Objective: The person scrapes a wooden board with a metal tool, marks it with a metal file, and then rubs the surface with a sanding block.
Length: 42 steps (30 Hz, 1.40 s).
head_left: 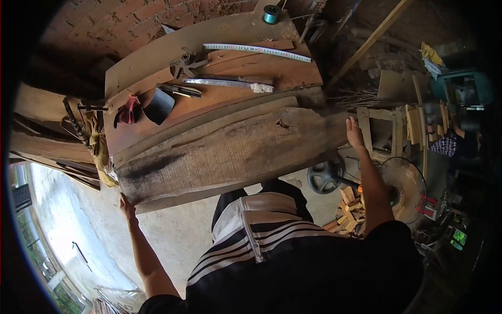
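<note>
A long, rough wooden plank [219, 149] lies across the front of the workbench, with a dark stain near its left end. My left hand [127, 205] grips the plank's lower left corner. At the plank's right end, my right hand [354, 132] is closed on the edge, fingers on top. Behind the plank, another board [209, 125] with a wavy edge lies on the bench [123, 137].
On the bench are a measuring tape strip [256, 49], a metal star-shaped part [187, 64], a dark blade [158, 106], a red-black object [128, 111] and a teal spool [271, 14]. A handwheel [325, 177] and wood offcuts [349, 212] are at the right.
</note>
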Tool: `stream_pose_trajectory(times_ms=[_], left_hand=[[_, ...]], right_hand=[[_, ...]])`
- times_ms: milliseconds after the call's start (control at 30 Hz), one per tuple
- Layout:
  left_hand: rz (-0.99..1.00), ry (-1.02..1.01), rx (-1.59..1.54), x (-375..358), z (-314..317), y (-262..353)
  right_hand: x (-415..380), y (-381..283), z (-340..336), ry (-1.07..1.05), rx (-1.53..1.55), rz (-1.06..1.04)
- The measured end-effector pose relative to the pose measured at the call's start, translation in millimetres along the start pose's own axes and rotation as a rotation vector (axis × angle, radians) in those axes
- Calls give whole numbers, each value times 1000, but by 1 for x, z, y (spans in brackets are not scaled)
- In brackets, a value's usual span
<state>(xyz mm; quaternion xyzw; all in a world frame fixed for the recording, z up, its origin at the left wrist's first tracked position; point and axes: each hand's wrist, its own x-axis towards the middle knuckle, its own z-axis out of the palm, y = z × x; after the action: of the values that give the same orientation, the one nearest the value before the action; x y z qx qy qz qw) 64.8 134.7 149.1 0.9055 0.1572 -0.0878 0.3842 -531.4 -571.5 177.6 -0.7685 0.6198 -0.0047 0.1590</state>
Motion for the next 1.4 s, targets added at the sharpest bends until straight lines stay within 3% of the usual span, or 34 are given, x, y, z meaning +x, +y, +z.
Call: stream_pose_trajectory(times_ms=[33,133,167,200,267,333,533,600,667,700,733,767,800,867,933,1000,1067,1133,1167,1200,1233,1267,1300,1367,1400], left_hand=[[-5,-84,193,8,-4,-6],[139,-18,226,62,-5,-50],[-111,-130,233,25,-11,-7],[108,-41,150,36,-3,-18],[-72,-104,221,34,-10,-12],[-197,-50,-25,19,-4,-3],[-259,-64,-258,29,-19,-6],[-186,46,-143,19,-10,0],[-150,105,-102,28,-3,-5],[-179,36,-45,43,-4,-19],[-209,-29,11,53,-6,-25],[-268,60,-53,26,0,-5],[-234,-30,-111,25,-2,-11],[-252,-33,-78,36,-9,-19],[-212,-44,-86,36,-9,-21],[-161,67,-147,4,1,8],[-163,0,-149,-8,3,15],[-15,212,-147,-7,23,7],[-26,207,-151,-8,19,3],[-78,46,-78,-6,12,3],[-125,-115,-5,-6,11,2],[-130,-116,-11,-6,16,-2],[-44,-72,59,-7,19,-9],[121,21,230,-36,20,12],[95,123,277,-42,26,11]], right_hand=[[-7,-5,7,8,38,61],[-16,-24,-10,-20,88,92],[-16,-23,-6,-14,83,106],[-14,-22,-3,47,88,143],[-13,-15,3,113,87,188],[-10,-12,15,161,220,177],[-14,-18,17,355,332,169],[-10,-29,23,414,415,176],[-3,-22,33,355,277,133],[2,-15,40,360,288,120],[8,-7,47,321,240,163],[11,-6,55,272,190,202],[8,-15,50,256,166,243],[8,-13,45,293,212,146],[16,8,52,316,205,181],[24,22,58,356,244,277],[31,30,62,324,306,241],[35,19,51,216,303,215],[31,7,45,180,153,274],[25,-5,37,149,2,339],[17,-27,25,183,-156,218],[10,-53,23,321,-184,111],[0,-80,25,451,-208,1],[-23,-158,15,441,-192,-222],[-34,-197,16,397,-119,-353]])
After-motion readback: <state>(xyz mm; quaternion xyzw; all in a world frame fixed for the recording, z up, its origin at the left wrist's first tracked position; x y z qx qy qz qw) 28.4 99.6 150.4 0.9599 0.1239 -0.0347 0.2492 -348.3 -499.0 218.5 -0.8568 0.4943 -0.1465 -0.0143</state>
